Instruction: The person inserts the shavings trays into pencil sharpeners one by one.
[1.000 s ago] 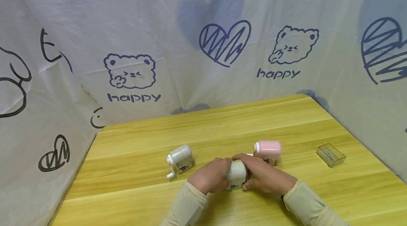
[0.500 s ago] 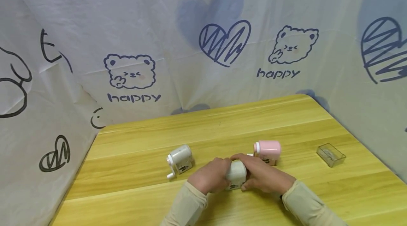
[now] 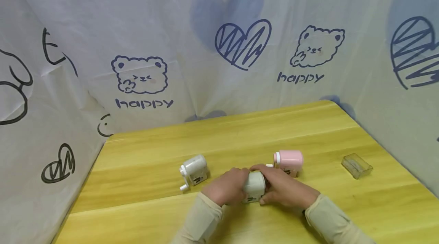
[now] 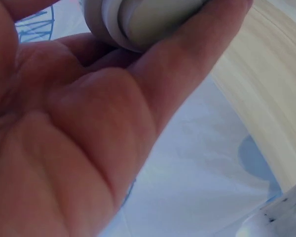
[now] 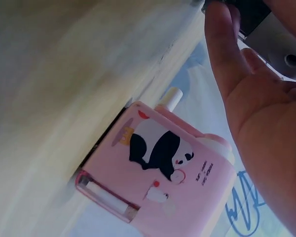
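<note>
A light grey pencil sharpener [image 3: 255,183] stands low at the table's near middle, gripped between both hands. My left hand [image 3: 227,187] holds its left end; in the left wrist view, fingers curl about the rounded grey end [image 4: 158,19]. From the right, my right hand [image 3: 288,188] grips the other end, fingers over the top and thumb low at the near side. In the right wrist view the sharpener's grey end face [image 5: 276,47] shows a round hole and a dark area beside it. The hands hide its crank side.
Just behind my right hand lies a pink crank sharpener [image 3: 289,159] with a panda print. Another grey sharpener [image 3: 195,169], its white crank facing left, stands left of my hands. A clear smoky shavings drawer [image 3: 356,166] rests at the right of the wooden table [image 3: 219,137].
The head view has shifted very slightly. Both hands keep their grip on the grey sharpener in nearly the same place.
</note>
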Tool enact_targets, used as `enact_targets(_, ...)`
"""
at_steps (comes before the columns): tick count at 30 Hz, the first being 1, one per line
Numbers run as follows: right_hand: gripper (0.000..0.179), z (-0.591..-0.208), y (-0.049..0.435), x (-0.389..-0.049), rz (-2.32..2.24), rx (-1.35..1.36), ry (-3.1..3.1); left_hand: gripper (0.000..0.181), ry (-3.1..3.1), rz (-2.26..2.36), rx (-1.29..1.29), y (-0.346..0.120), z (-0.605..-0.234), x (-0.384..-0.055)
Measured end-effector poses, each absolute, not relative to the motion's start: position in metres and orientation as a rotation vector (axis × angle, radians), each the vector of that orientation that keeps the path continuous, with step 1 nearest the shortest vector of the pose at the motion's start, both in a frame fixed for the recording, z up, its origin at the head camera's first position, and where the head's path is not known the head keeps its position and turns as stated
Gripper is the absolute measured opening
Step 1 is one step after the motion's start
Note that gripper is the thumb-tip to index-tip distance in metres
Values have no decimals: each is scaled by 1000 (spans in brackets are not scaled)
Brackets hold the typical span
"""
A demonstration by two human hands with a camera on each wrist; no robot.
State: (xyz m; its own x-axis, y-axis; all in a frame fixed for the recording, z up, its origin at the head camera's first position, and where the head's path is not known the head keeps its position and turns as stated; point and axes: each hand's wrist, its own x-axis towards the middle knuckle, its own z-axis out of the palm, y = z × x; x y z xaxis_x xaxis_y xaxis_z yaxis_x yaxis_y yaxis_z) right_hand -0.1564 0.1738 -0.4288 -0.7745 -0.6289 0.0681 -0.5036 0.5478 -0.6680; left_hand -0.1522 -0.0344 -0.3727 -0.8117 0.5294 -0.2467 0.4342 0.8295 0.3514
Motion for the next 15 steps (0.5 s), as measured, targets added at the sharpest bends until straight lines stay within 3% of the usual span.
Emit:
enact_targets(5,84,-418,187,-155,-1118,-879,2562,38,2690,482,753,-36,-376,-160)
enact_targets(15,47,-392,260,-140,-1049,-763,2751,39,2771,649,785,-44,-392,-192)
